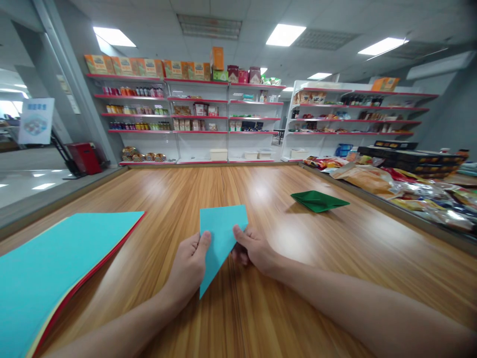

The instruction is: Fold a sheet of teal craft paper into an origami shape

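Between my two hands is a piece of light blue paper (220,233), straight across its top and tapering to a point at the bottom. It is held up off the wooden table (164,209). My left hand (191,261) pinches its left edge, thumb on the near face. On the slanted right edge, my right hand (257,248) grips with its thumb in front and fingers curled behind. A folded green paper shape (318,200) lies on the table beyond my right hand. To the left rests a stack of coloured paper sheets (67,258), blue on top with yellow and red edges below.
A raised border (391,214) runs along the table's right side, with packaged snacks (421,191) and black boxes (410,159) past it. Stocked shelves (197,117) stand behind the table. At the left are a sign (36,121) and a red box (85,158).
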`<state>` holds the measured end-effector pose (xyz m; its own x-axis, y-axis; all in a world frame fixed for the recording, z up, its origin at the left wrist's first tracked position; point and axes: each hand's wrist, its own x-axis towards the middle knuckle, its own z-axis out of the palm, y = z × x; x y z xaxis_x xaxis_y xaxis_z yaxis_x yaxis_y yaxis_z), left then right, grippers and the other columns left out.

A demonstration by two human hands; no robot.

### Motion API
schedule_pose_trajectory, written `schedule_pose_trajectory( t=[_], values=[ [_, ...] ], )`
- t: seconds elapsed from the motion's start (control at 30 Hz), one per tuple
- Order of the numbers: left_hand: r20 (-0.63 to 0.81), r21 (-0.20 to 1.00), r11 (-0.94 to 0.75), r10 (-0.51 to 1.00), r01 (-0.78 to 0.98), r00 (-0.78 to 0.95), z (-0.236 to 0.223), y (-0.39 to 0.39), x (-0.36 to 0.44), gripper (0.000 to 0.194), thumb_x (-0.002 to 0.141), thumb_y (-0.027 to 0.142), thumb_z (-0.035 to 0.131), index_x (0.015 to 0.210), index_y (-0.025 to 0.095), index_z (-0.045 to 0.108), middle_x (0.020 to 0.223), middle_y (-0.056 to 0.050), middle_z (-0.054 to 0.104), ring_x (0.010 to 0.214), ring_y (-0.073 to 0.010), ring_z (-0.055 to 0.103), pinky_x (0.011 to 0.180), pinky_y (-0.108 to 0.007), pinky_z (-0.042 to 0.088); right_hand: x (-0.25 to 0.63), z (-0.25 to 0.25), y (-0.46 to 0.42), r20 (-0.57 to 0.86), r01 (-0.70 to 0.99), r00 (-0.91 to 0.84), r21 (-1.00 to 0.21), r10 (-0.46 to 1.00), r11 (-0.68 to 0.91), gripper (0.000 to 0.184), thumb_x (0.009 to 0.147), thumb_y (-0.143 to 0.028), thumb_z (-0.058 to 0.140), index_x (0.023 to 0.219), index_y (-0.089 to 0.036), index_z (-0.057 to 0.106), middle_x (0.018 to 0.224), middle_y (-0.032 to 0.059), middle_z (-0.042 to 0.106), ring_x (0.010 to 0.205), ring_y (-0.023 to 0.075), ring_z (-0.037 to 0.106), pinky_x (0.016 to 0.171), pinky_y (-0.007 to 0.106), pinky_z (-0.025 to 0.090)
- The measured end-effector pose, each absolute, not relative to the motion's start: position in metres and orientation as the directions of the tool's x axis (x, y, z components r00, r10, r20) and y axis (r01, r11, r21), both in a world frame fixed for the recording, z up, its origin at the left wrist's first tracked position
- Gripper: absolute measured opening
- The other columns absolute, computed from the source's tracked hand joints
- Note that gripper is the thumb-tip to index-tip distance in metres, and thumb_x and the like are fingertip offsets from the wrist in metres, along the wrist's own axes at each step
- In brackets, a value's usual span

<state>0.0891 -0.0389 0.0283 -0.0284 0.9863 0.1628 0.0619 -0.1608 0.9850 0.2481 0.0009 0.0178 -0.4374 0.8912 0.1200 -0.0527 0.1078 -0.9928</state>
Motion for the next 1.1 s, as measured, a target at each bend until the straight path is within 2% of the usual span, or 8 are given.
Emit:
schedule_pose_trajectory(
  t=[0.07,0.2,0.37,0.53,0.7,0.9,1.1],
  values=[
    [0.149,0.988,-0.148,0.989,0.031,-0.015,0.0260,-0.0373,0.0883,0.045,0.080,0.055,0.054,0.058,0.018,0.043,0.051,0.004,0.038,0.045,-0.0093,0.032,0.042,-0.021,0.025,0.2470,0.0175,-0.0008,0.125,-0.032,-0.502,-0.992,0.856,0.125,0.069,0.078,-0.073,0.043,0.043,-0.013,0.052,0.031,-0.0022,0.040,0.027,0.0054,0.033,0.031,0.019,0.022],
    [0.106,0.994,-0.104,0.993,-0.045,0.046,0.0205,-0.0342,0.0859,0.048,0.080,0.058,0.054,0.057,0.017,0.043,0.051,0.003,0.041,0.044,-0.0088,0.032,0.042,-0.021,0.025,0.2456,0.0181,-0.0044,0.133,-0.012,-0.485,-0.989,0.864,0.145,0.068,0.080,-0.070,0.042,0.042,-0.014,0.051,0.031,-0.0020,0.040,0.026,0.0048,0.032,0.029,0.019,0.020],
    [0.160,0.987,-0.162,0.983,0.005,0.095,0.0219,-0.0376,0.0849,0.049,0.085,0.056,0.050,0.059,0.014,0.051,0.054,0.001,0.046,0.049,-0.0102,0.040,0.048,-0.022,0.032,0.2456,0.0207,-0.0072,0.155,-0.043,-0.505,-0.987,0.849,0.154,0.061,0.074,-0.068,0.054,0.047,-0.014,0.050,0.036,-0.0024,0.045,0.028,0.0043,0.036,0.029,0.016,0.024],
    [0.172,0.984,-0.178,0.968,0.012,0.184,0.0222,-0.0374,0.0831,0.047,0.083,0.053,0.055,0.064,0.011,0.059,0.058,-0.002,0.053,0.052,-0.0113,0.045,0.049,-0.022,0.035,0.2457,0.0162,-0.0043,0.158,-0.048,-0.489,-0.987,0.858,0.155,0.060,0.076,-0.066,0.053,0.047,-0.015,0.048,0.037,-0.0013,0.047,0.027,0.0042,0.036,0.027,0.017,0.020],
    [0.158,0.987,-0.155,0.957,-0.033,0.243,0.0206,-0.0352,0.0852,0.049,0.087,0.052,0.050,0.062,0.011,0.059,0.058,-0.004,0.057,0.052,-0.0125,0.049,0.051,-0.022,0.038,0.2454,0.0126,-0.0021,0.148,-0.065,-0.522,-0.989,0.840,0.133,0.058,0.074,-0.068,0.054,0.050,-0.015,0.048,0.038,-0.0026,0.046,0.029,0.0053,0.039,0.029,0.017,0.025],
    [0.131,0.991,-0.119,0.960,-0.062,0.247,0.0257,-0.0364,0.0871,0.048,0.083,0.054,0.054,0.063,0.011,0.060,0.057,-0.004,0.057,0.050,-0.0113,0.047,0.049,-0.021,0.037,0.2450,0.0147,-0.0037,0.127,-0.026,-0.457,-0.991,0.880,0.130,0.064,0.074,-0.072,0.051,0.047,-0.014,0.049,0.037,-0.0014,0.045,0.029,0.0052,0.038,0.029,0.018,0.024],
    [0.093,0.996,-0.089,0.978,-0.029,0.189,0.0246,-0.0358,0.0848,0.048,0.075,0.057,0.060,0.062,0.011,0.058,0.053,0.001,0.046,0.047,-0.0088,0.035,0.045,-0.021,0.028,0.2447,0.0179,-0.0032,0.174,-0.110,-0.303,-0.983,0.937,0.147,0.065,0.077,-0.071,0.048,0.041,-0.016,0.045,0.034,-0.0016,0.042,0.028,0.0054,0.035,0.030,0.020,0.022]
  ],
)
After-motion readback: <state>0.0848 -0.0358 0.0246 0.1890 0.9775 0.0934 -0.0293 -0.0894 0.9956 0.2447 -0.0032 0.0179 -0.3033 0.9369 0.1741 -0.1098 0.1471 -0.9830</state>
